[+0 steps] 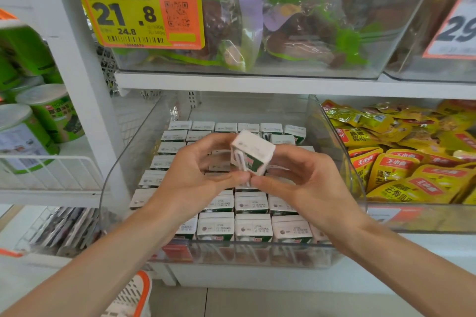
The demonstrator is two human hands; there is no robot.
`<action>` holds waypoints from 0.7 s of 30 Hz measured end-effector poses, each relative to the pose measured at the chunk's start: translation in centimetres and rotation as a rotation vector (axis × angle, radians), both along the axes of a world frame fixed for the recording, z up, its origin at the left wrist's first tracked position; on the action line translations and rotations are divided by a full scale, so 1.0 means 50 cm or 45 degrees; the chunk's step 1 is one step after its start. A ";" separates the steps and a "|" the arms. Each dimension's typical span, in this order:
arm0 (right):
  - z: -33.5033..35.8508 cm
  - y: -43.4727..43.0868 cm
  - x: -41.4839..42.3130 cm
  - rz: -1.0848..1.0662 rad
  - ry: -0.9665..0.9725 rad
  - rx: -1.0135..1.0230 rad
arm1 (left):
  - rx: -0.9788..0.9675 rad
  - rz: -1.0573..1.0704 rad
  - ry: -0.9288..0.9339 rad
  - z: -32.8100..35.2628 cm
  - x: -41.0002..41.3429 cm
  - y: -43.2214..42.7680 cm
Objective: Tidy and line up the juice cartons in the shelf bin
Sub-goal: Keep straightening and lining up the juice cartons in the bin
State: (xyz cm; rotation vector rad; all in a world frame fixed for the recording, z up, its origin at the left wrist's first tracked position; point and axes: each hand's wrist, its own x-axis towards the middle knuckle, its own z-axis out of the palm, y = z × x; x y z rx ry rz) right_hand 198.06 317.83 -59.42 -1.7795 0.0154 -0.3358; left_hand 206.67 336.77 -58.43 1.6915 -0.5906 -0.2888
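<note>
Filling most of the view, a clear plastic bin (pixel 257 255) holds rows of upright juice cartons (pixel 253 226). Above them, the left hand (pixel 195 175) and right hand (pixel 304 183) pinch one tilted carton (pixel 253 153) between curled fingertips and thumbs, its straw (pixel 239 159) facing the camera.

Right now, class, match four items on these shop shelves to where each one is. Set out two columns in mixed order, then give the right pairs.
1 held juice carton
2 yellow snack pouches
3 green canisters
4 yellow price tag

A standing at the far left
B hanging at the top
C lifted and tilted, centre
D piled at the right

Pairs: 1-C, 2-D, 3-A, 4-B
</note>
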 end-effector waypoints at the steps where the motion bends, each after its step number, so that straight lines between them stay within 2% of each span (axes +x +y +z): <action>1: -0.001 -0.001 0.001 -0.036 -0.026 -0.043 | 0.010 0.028 -0.077 0.001 0.001 -0.002; 4: -0.005 -0.002 0.005 -0.047 -0.155 -0.110 | -0.022 0.059 -0.226 -0.001 0.005 -0.006; 8: -0.009 -0.002 0.008 -0.009 -0.271 -0.139 | -0.085 0.066 -0.273 -0.006 0.006 -0.010; 12: -0.009 -0.004 0.008 0.004 -0.288 -0.143 | -0.104 0.074 -0.286 -0.009 0.005 -0.007; 18: 0.003 0.001 0.003 0.009 -0.151 -0.056 | -0.048 0.076 -0.253 0.001 -0.001 -0.004; 21: 0.015 0.000 0.002 -0.039 -0.003 0.171 | 0.008 0.041 -0.235 0.006 -0.003 -0.002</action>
